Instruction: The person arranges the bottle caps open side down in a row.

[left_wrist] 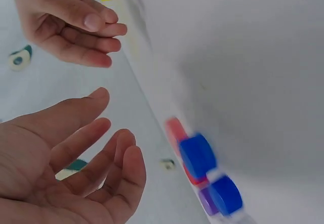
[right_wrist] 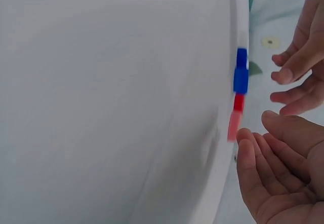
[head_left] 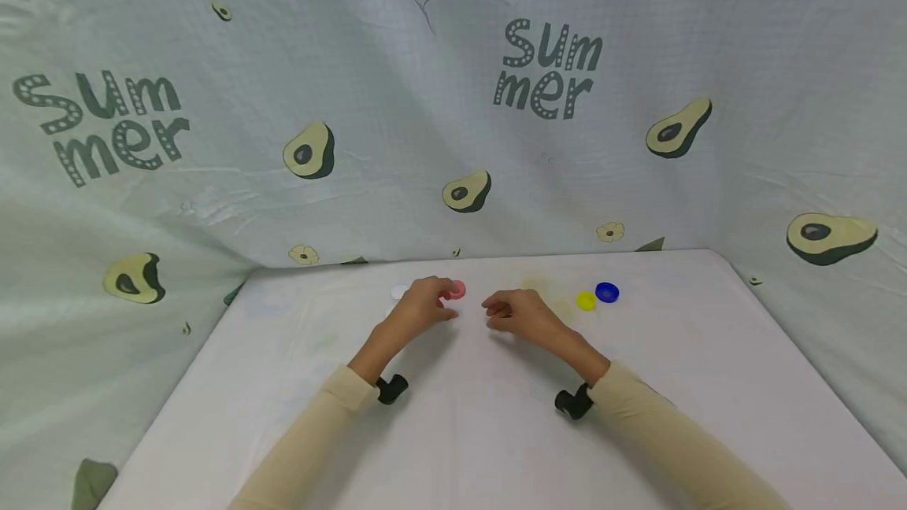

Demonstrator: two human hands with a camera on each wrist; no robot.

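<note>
Above the back part of the table, my left hand holds nothing, its fingers loosely bent with the thumb apart. Right beside its fingertips in the head view is a pink round cap. My right hand faces it across a small gap, fingers relaxed and nothing between them. The left wrist view shows several caps in a row: the pink one, two blue caps, a red cap and a purple cap. In the head view, the left hand hides most of this row.
To the right of the right hand lie a yellow cap and a blue cap. A whitish round piece shows behind the left hand. The white-covered table ends at a hanging cloth printed with avocados.
</note>
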